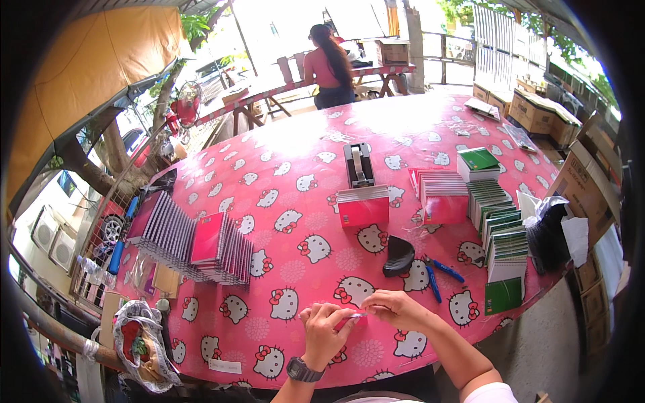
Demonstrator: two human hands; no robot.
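My left hand (325,329), with a dark wristwatch on the wrist, is closed on a thin pink item (359,318) seen nearly edge-on near the table's front edge. My right hand (396,310) pinches at the item's other end with bent fingers. The fingers hide most of it, so I cannot tell its exact kind. Right of my hands lie blue-handled pliers (448,271) and another slim blue tool (433,285). A black curved object (398,256) rests just beyond them.
Pink spiral notebooks (222,245) stand in rows at left, with more pink notebooks (363,207) ahead. Green notebooks (505,295) line the right side. A tape dispenser (359,164) stands mid-table. Cardboard boxes (581,181) border the right. A person (329,67) stands at a far table.
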